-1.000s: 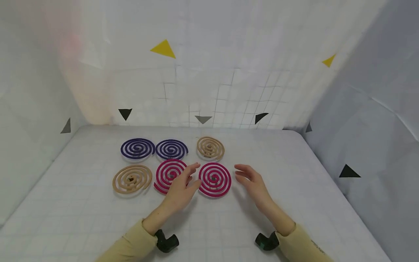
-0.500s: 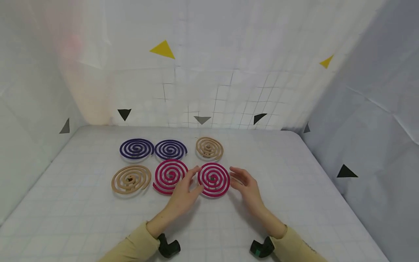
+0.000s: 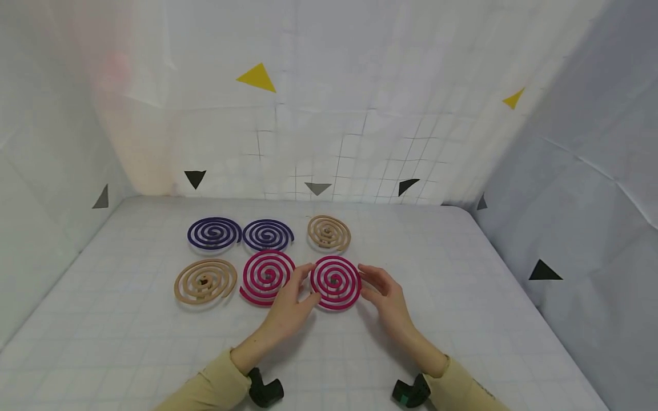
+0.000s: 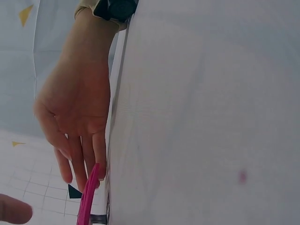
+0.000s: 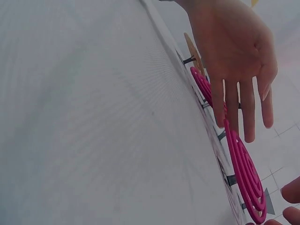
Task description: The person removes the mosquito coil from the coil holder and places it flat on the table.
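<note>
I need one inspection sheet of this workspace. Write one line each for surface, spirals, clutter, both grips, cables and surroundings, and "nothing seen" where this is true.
Surface: white table, faint grid lines.
Back row: left blue spiral, right blue spiral, rear tan spiral.
Front row: front tan spiral, left pink spiral, partly covered, right pink spiral.
Supports: dark stand under a pink spiral.
Clutter: nothing seen.
Left grip: at right pink spiral's left edge; contact uncertain.
Right grip: at its right edge; contact uncertain.
Cables: nothing seen.
Surroundings: pale wall sheets with yellow triangles and black triangles.
</note>
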A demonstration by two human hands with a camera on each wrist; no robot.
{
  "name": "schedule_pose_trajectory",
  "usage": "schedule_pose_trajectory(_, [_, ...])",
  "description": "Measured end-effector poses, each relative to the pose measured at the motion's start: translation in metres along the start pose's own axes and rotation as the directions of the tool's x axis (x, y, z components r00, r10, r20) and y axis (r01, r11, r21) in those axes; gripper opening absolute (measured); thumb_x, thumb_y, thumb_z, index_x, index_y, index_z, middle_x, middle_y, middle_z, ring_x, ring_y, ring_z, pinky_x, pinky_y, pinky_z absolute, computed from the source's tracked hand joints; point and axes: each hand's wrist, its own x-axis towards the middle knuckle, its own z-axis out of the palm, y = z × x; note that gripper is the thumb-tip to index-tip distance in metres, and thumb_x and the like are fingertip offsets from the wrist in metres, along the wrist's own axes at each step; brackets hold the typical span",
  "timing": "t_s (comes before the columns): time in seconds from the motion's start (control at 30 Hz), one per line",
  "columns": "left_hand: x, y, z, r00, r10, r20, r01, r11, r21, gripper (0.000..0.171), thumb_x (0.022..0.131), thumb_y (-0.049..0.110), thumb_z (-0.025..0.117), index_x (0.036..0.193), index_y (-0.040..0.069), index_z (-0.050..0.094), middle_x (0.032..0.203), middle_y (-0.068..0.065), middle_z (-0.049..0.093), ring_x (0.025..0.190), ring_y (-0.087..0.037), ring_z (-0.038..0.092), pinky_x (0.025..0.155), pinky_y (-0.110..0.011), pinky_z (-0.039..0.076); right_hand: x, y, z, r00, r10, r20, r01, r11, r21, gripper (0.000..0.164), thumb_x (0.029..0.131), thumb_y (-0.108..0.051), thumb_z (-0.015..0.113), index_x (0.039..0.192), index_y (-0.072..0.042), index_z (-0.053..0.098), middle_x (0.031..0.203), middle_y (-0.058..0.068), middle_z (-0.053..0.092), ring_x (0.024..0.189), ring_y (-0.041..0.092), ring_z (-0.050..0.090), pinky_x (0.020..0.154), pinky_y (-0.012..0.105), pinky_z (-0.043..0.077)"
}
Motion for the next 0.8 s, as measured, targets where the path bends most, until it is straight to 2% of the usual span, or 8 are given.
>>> schedule_pose_trajectory(0.13, [0.0002,-0.0027,0.0014,1.000,0.003,0.003,-0.003,1.000,-0.022,0.055,0.096,0.006,0.060,0.146,0.003,0.038,0.154,-0.019,0.042,0.145,-0.037,0.037,0.116,-0.050,0.033,-0.0001,0.0002,0.0002,1.000,0.009,-0.006,-0.009,1.000,-0.014,0.042,0.096,0.002,0.055,0.137,-0.004,0.054,0.144,0.012,0.055,0.138,0.029,0.048,0.104,0.027,0.050])
schedule_pose_trajectory(0.33, [-0.0006,-0.0013,0.0014,0.999,-0.028,0.017,0.028,0.999,-0.040,0.057,0.096,0.007,0.060,0.147,0.003,0.036,0.155,-0.020,0.040,0.146,-0.036,0.036,0.116,-0.050,0.033,0.0000,0.0007,0.0007,1.000,0.017,-0.004,-0.017,0.999,-0.029,0.040,0.096,0.001,0.055,0.136,-0.006,0.055,0.143,0.010,0.056,0.137,0.027,0.049,0.106,0.031,0.049])
schedule_pose_trajectory(0.57, [-0.0015,0.0010,0.0014,0.997,-0.066,0.031,0.068,0.995,-0.077,0.057,0.096,0.007,0.059,0.148,0.004,0.035,0.155,-0.020,0.039,0.145,-0.036,0.036,0.115,-0.050,0.034,-0.0001,0.0006,0.0008,1.000,0.011,0.000,-0.011,1.000,-0.014,0.040,0.097,0.000,0.056,0.136,-0.005,0.055,0.143,0.011,0.056,0.137,0.028,0.050,0.104,0.030,0.050])
schedule_pose_trajectory(0.8, [-0.0021,0.0018,0.0017,0.995,-0.088,0.038,0.092,0.990,-0.107,0.057,0.096,0.006,0.058,0.148,0.004,0.033,0.156,-0.020,0.038,0.145,-0.037,0.037,0.114,-0.050,0.037,-0.0007,-0.0001,0.0004,1.000,0.019,-0.005,-0.019,1.000,-0.020,0.040,0.096,-0.002,0.058,0.136,-0.006,0.056,0.143,0.011,0.056,0.135,0.029,0.052,0.103,0.033,0.052])
